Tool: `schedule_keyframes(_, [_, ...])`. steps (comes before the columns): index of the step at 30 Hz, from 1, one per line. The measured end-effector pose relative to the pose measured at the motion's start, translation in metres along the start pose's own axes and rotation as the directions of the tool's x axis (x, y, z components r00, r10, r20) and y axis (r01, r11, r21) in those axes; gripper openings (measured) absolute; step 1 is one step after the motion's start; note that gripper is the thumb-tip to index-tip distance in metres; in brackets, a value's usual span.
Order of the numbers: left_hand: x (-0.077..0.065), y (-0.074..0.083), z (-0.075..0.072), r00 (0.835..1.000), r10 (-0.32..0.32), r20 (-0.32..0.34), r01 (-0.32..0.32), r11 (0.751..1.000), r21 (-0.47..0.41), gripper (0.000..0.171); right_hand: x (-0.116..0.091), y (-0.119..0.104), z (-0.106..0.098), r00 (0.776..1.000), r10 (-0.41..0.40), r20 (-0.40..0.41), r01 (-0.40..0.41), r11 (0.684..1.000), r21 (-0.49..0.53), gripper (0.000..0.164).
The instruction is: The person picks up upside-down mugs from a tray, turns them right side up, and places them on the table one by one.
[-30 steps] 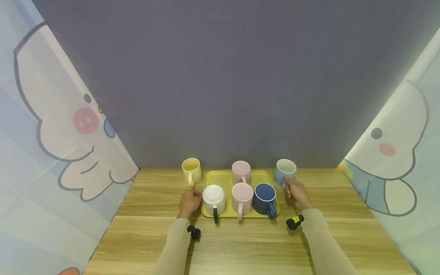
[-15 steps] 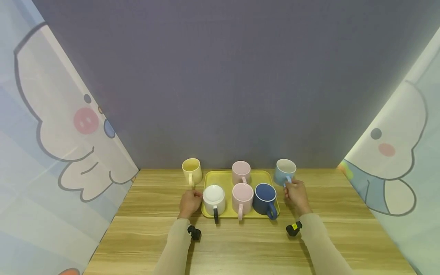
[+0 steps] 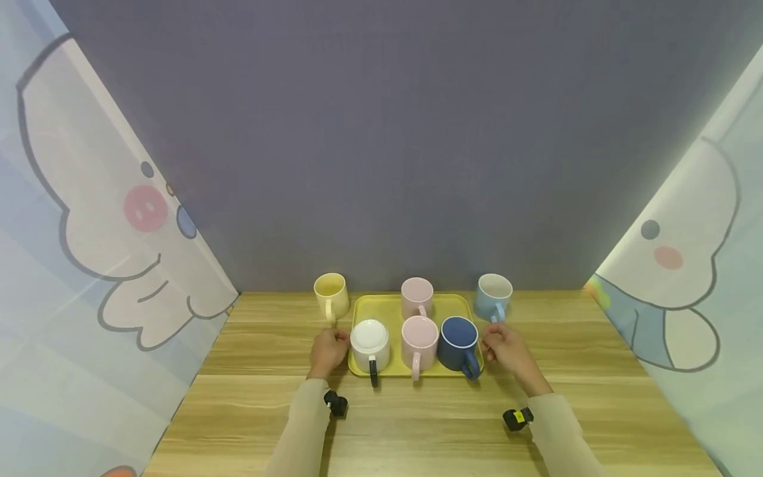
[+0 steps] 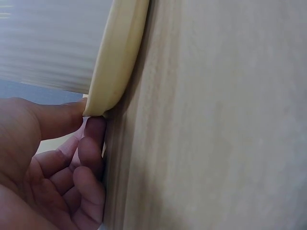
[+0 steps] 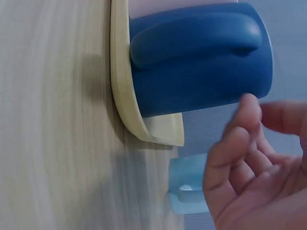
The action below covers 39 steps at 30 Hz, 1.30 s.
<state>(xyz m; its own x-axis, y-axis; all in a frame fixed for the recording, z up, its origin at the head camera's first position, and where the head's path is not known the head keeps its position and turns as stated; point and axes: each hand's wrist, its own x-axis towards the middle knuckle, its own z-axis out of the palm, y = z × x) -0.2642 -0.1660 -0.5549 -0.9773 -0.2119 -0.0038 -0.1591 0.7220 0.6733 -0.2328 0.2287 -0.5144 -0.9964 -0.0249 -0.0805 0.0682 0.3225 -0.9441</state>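
A yellow tray (image 3: 372,308) lies on the wooden table, carrying a white mug with a black handle (image 3: 369,341), two pink mugs (image 3: 419,341) and a dark blue mug (image 3: 457,341). At its left edge, my left hand (image 3: 329,352) pinches the tray's rim (image 4: 112,67) between thumb and fingers. My right hand (image 3: 507,348) is beside the tray's right edge, loosely curled and holding nothing. Its fingertips come close to the dark blue mug (image 5: 201,62) in the right wrist view. Behind that hand stands the light blue mug (image 3: 493,298) on the table, handle toward me.
Off the tray's back left corner stands a pale yellow mug (image 3: 331,298) on the table (image 3: 417,430). A dark grey wall (image 3: 381,152) rises behind the tray. Cartoon-printed sheets (image 3: 119,265) flank both sides.
My right hand has let go of the light blue mug's handle and drawn back toward the tray's right edge. The light blue mug stays in place. My left hand stays at the tray's left rim.
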Motion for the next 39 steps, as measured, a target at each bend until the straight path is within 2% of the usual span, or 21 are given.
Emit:
schedule_keyframes(5, [0.000, 0.000, -0.001, 1.000, -0.007, -0.002, 0.007, 1.000, 0.006, 0.010, -0.011, -0.007, 0.002, 0.994, -0.056, 0.090, 0.058, 0.998, -0.022, 0.023])
schedule_keyframes(7, [0.000, 0.001, -0.001, 1.000, -0.009, 0.000, 0.009, 1.000, 0.005, 0.010, -0.015, -0.008, 0.002, 0.993, -0.061, 0.102, 0.065, 0.997, -0.035, 0.023])
schedule_keyframes(15, [-0.001, 0.001, -0.001, 1.000, -0.009, -0.001, 0.009, 1.000, 0.002, 0.010, -0.027, -0.006, 0.007, 0.984, -0.021, 0.178, 0.044, 0.991, -0.129, 0.033])
schedule_keyframes(21, [-0.002, 0.000, -0.001, 1.000, -0.001, -0.004, 0.001, 1.000, -0.001, 0.011, -0.032, 0.000, 0.013, 0.966, -0.037, 0.257, 0.064, 0.993, -0.096, 0.040])
schedule_keyframes(32, [-0.002, -0.001, 0.000, 1.000, -0.010, 0.000, 0.010, 1.000, 0.006, 0.012, -0.035, 0.001, 0.019, 0.961, -0.089, 0.262, 0.102, 0.994, -0.037, 0.039])
schedule_keyframes(39, [-0.001, 0.001, 0.000, 1.000, -0.008, 0.003, 0.008, 1.000, 0.004, 0.014, -0.037, -0.002, 0.023, 0.978, -0.027, 0.206, 0.032, 0.999, -0.023, 0.042])
